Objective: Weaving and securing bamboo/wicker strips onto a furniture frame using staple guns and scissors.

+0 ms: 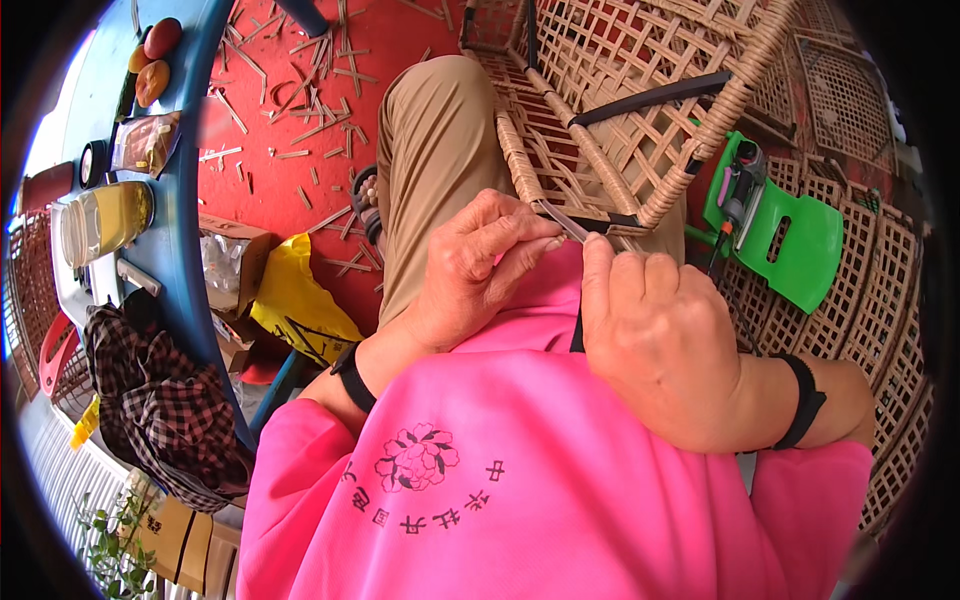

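L hand [480, 255] grip pinched — held item unclear — R hand [660, 340] grip clasping thin pale strip [565, 221] by woven piece [640, 120], prob. best kept taut & flat.

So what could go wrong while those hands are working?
The right hand grips a thin pale piece, with the left hand right beside it, so a slip might scratch or pinch a finger. Loose strips lie all over the red floor, and someone could slide on them. The tool lying on the green seat might fall if it gets bumped.
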A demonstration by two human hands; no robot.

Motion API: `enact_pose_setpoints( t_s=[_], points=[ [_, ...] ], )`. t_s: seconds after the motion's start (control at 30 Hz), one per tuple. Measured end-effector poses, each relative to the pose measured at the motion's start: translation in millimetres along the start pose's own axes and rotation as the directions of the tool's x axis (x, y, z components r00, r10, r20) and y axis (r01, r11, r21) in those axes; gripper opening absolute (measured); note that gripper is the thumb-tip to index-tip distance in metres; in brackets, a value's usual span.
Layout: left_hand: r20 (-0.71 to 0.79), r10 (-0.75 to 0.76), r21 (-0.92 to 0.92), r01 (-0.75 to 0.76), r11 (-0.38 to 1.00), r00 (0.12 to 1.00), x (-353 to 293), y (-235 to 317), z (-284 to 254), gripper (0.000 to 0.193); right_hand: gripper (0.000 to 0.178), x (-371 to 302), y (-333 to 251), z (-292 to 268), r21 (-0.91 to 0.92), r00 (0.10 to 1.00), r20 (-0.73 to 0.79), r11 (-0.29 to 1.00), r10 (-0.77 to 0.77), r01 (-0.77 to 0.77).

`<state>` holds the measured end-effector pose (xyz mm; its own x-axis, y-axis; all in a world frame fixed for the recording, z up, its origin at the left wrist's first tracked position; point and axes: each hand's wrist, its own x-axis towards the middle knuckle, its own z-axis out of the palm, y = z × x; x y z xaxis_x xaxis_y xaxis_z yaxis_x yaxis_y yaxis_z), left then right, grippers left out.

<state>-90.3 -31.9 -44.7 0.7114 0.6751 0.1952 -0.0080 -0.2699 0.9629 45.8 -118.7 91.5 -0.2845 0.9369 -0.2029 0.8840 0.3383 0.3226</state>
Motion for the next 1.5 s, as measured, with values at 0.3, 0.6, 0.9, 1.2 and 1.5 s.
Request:
enact_pose_setpoints(
  t_s=[0.3,0.6,0.9,1.2,1.5],
  points=[
    [-0.041,-0.288,-0.262,0.268,0.927,0.957,-5,8,11,0.007,0.006,9,53,-2,0.448,0.996,0.073,0.894,-0.053,0.015],
    [0.319,-0.748,-0.539,0.761,0.361,0.582,14,19,-2,0.019,0.007,9,74,10,0.504,0.996,0.055,0.863,-0.064,0.028],
    [0.248,-0.872,-0.397,0.866,0.305,0.421,40,22,-18,0.011,0.006,1,76,21,0.516,0.999,-0.018,0.855,-0.05,0.052],
    [0.049,-0.193,0.283,0.172,0.943,0.98,10,24,2,0.014,0.006,-2,81,29,0.557,0.999,-0.04,0.829,-0.035,0.051],
    [0.033,-0.665,-0.402,0.619,0.675,0.746,13,34,14,0.015,0.01,-2,81,29,0.594,1.0,-0.027,0.805,-0.008,0.023]
  ],
)
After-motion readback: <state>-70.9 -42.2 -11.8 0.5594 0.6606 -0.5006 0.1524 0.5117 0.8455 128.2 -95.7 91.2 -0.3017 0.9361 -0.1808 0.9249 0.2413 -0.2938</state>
